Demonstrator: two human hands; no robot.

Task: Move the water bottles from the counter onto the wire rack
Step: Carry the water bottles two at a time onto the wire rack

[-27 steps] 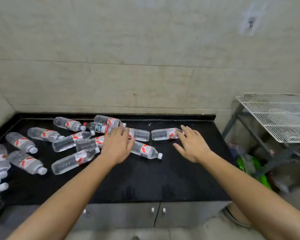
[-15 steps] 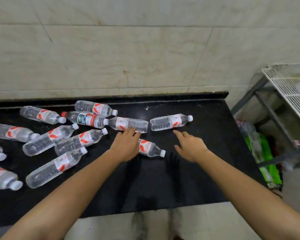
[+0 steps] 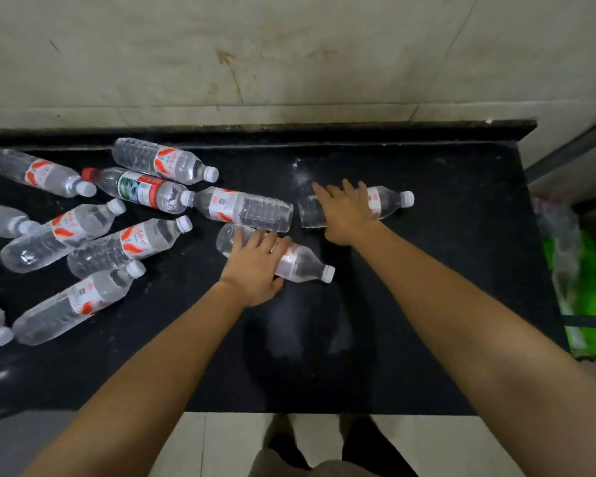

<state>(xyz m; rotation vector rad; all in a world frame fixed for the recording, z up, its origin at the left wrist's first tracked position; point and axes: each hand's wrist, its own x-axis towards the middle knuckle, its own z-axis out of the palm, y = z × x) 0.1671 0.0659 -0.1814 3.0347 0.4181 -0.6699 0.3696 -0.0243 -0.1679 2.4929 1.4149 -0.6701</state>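
Several clear water bottles with red-and-white labels lie on their sides on the black counter (image 3: 427,304). My left hand (image 3: 255,266) lies over one water bottle (image 3: 300,265) near the middle, fingers across its far side and thumb on its near side. My right hand (image 3: 348,215) reaches flat over another water bottle (image 3: 387,201) further back, with the fingers spread past its far edge. Both bottles rest on the counter. The wire rack's top is out of view.
A cluster of bottles (image 3: 124,242) fills the counter's left half, one with a red cap (image 3: 138,189). The tiled wall (image 3: 289,56) rises behind. Right of the counter edge sit a green bag (image 3: 582,304) and a grey frame leg (image 3: 572,153). My feet show below.
The view has tilted down and closer, and the rack has left it. My right hand moved forward onto the back bottle. My left hand settled over the near bottle.
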